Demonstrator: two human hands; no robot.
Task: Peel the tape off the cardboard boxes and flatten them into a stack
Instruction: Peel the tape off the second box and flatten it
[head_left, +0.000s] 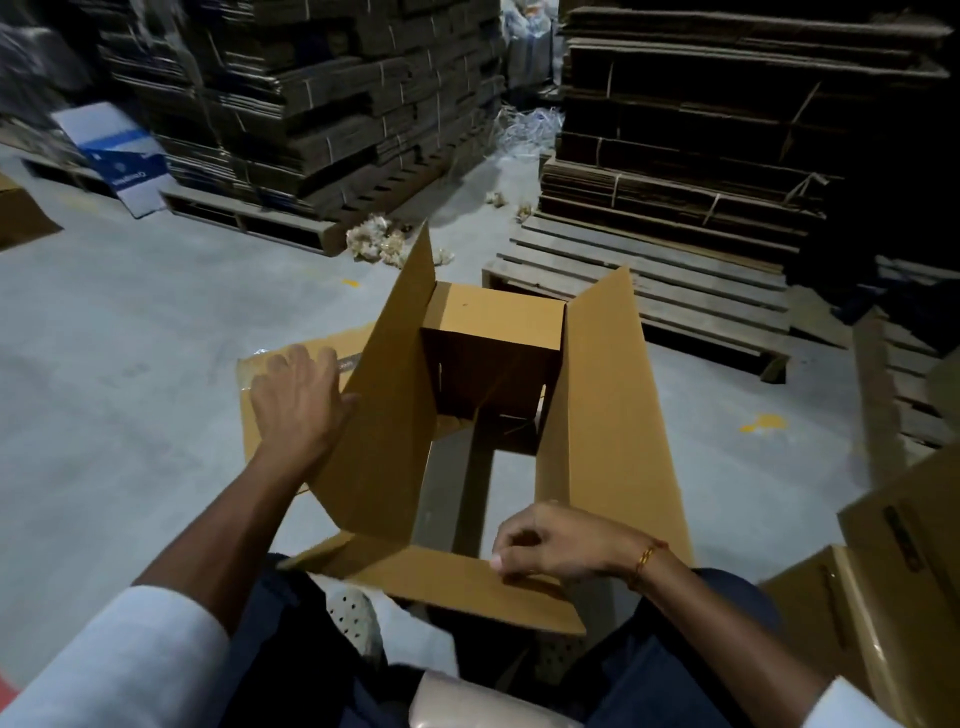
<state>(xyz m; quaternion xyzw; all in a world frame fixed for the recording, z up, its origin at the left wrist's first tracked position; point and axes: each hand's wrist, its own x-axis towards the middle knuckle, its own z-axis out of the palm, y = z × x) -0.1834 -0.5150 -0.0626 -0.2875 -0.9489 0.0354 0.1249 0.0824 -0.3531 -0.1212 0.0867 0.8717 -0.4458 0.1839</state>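
Now I see the open box (498, 415) stretching lengthwise away from me; my left hand (298, 400) rests spread against its left flap, my right hand (550, 545) pinches its near flap.

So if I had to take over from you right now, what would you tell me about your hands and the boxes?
Left hand: fingers spread, resting on the left outer side of the open box.
Right hand: pinching the near flap at its edge.
The box sits in front of my knees, all flaps open, and you can see the floor through its bottom.
More unflattened boxes wait on the right.
Flattened stacks sit on pallets ahead.
Done: this box is opened at both ends.
Left: fold it flat, stack it, then do the boxes on the right. I can't tell if tape remains on it.
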